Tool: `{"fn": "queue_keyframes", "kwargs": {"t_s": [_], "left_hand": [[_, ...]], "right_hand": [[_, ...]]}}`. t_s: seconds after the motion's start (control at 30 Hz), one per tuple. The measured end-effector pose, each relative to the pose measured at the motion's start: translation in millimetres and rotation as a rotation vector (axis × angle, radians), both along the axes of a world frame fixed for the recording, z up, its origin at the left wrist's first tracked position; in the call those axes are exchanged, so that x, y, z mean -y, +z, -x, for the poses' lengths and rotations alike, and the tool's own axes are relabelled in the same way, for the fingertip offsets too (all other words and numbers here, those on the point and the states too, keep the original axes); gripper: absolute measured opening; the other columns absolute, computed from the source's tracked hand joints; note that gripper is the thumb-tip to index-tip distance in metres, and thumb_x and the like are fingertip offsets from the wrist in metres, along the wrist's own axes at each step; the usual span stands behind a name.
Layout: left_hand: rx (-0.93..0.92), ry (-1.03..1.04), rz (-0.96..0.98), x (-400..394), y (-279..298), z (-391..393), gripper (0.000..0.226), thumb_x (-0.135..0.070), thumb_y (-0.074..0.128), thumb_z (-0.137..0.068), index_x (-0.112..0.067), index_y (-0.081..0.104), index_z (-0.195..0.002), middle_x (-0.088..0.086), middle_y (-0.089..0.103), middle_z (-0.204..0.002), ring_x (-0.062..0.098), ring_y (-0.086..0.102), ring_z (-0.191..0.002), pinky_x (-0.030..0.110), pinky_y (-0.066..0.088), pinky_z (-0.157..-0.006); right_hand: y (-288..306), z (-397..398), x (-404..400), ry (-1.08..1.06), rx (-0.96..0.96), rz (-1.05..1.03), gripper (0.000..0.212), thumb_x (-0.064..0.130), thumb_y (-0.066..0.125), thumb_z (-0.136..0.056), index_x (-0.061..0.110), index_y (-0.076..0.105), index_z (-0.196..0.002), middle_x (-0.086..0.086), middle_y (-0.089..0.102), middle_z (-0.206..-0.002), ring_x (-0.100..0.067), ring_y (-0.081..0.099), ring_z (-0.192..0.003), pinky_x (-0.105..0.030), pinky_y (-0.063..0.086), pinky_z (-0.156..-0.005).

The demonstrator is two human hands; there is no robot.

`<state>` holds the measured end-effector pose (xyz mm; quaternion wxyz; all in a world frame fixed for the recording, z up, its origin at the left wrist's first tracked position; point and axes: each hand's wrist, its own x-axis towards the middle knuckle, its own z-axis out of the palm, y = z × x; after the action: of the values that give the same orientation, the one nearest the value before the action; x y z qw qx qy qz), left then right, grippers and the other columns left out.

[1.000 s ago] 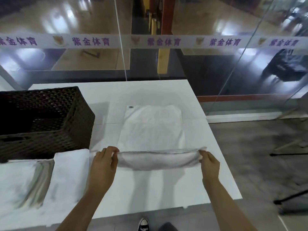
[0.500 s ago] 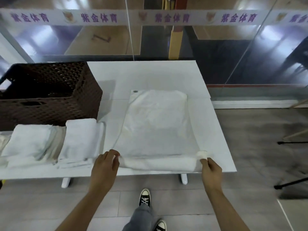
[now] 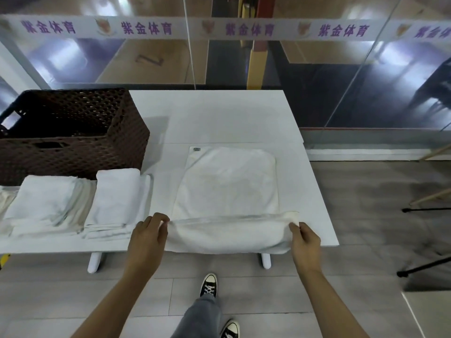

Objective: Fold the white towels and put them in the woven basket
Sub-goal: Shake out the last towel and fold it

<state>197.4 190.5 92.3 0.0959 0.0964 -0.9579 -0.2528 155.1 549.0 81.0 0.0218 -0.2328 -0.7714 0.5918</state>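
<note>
Left hand (image 3: 148,236) and right hand (image 3: 303,242) pinch the towel (image 3: 227,191) corners; since a second ago we've dragged its near edge past the worktop (image 3: 219,113) lip, so folding's just starting.

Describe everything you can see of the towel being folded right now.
The towel is white, soft-looking terry cloth, lying mostly flat on the white table, right of the stacks of folded towels. A small grey tag sits at its far left corner. Its near edge is lifted and bunched into a sagging fold that hangs over the table's front edge. The left hand pinches the fold's left end and the right hand its right end. Faint creases mark the flat part.
</note>
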Motion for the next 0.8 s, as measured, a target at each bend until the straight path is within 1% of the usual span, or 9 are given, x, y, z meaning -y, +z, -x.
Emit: {"fn": "queue_keyframes", "kwargs": {"t_s": [0.1,0.17,0.23,0.27,0.33,0.47,0.6,0.67,0.8], "left_hand": [[-0.034,-0.007,-0.018,0,10,26,0.010,-0.014,0.055,-0.100,-0.016,0.060,-0.108,0.000,0.065,-0.093,0.026,0.054,-0.085,0.042,0.049,-0.071],[-0.048,-0.002,-0.032,1,17,48,0.009,-0.014,0.058,-0.099,-0.014,0.062,-0.107,-0.002,0.059,-0.085,0.027,0.054,-0.085,0.039,0.046,-0.070],[-0.054,-0.005,-0.042,5,20,73,0.009,-0.015,0.061,-0.098,-0.013,0.064,-0.106,-0.008,0.049,-0.076,0.029,0.054,-0.082,0.042,0.048,-0.068],[-0.050,-0.008,-0.041,8,20,88,0.009,-0.016,0.062,-0.098,-0.013,0.064,-0.106,-0.008,0.049,-0.075,0.030,0.054,-0.082,0.044,0.050,-0.069],[-0.042,-0.022,-0.022,15,16,118,0.009,-0.020,0.060,-0.098,-0.016,0.063,-0.106,0.000,0.060,-0.080,0.030,0.055,-0.085,0.046,0.052,-0.069],[-0.042,-0.060,-0.034,23,9,177,0.009,-0.021,0.059,-0.099,-0.017,0.063,-0.105,0.004,0.066,-0.083,0.027,0.054,-0.086,0.041,0.049,-0.067],[-0.034,-0.069,-0.039,27,5,230,0.007,-0.023,0.059,-0.099,-0.018,0.062,-0.104,-0.005,0.058,-0.076,0.024,0.054,-0.083,0.036,0.044,-0.061],[-0.022,-0.098,-0.037,29,0,259,0.005,-0.024,0.058,-0.099,-0.020,0.061,-0.102,-0.005,0.057,-0.074,0.024,0.054,-0.082,0.038,0.046,-0.061],[0.029,-0.144,-0.056,30,-12,314,0.003,-0.023,0.059,-0.099,-0.022,0.059,-0.102,0.004,0.068,-0.081,0.027,0.056,-0.087,0.044,0.052,-0.067]], "right_hand": [[9,20,1,0.010,-0.032,0.008,0.042,0.014,0.056,-0.101,0.012,0.036,-0.065,0.001,0.030,-0.063,-0.007,0.028,-0.056,-0.031,0.025,-0.059],[14,37,2,0.017,-0.051,0.001,0.042,0.016,0.057,-0.102,0.013,0.035,-0.065,0.002,0.030,-0.062,-0.006,0.027,-0.056,-0.027,0.024,-0.058],[16,57,3,0.021,-0.054,-0.004,0.043,0.018,0.057,-0.102,0.014,0.035,-0.065,0.007,0.029,-0.060,-0.006,0.027,-0.056,-0.023,0.024,-0.055],[17,68,4,0.021,-0.051,-0.007,0.043,0.019,0.057,-0.102,0.015,0.035,-0.065,0.009,0.029,-0.059,-0.005,0.027,-0.055,-0.021,0.024,-0.053],[17,90,7,0.018,-0.039,-0.006,0.043,0.021,0.057,-0.102,0.014,0.036,-0.065,0.010,0.029,-0.059,-0.005,0.028,-0.054,-0.019,0.025,-0.051],[10,135,16,-0.020,0.010,-0.005,0.042,0.024,0.057,-0.102,0.010,0.036,-0.069,0.000,0.030,-0.066,-0.009,0.028,-0.057,-0.028,0.025,-0.057],[3,180,19,-0.061,0.040,-0.050,0.041,0.027,0.057,-0.102,0.011,0.039,-0.069,0.004,0.031,-0.061,-0.010,0.029,-0.056,-0.030,0.026,-0.059],[-2,203,19,-0.078,0.037,-0.075,0.042,0.027,0.057,-0.102,0.011,0.038,-0.068,0.003,0.030,-0.062,-0.010,0.027,-0.056,-0.031,0.025,-0.059],[-11,246,15,-0.089,0.064,-0.104,0.044,0.026,0.057,-0.102,0.016,0.032,-0.067,0.001,0.025,-0.065,-0.012,0.023,-0.058,-0.032,0.022,-0.058]]}}
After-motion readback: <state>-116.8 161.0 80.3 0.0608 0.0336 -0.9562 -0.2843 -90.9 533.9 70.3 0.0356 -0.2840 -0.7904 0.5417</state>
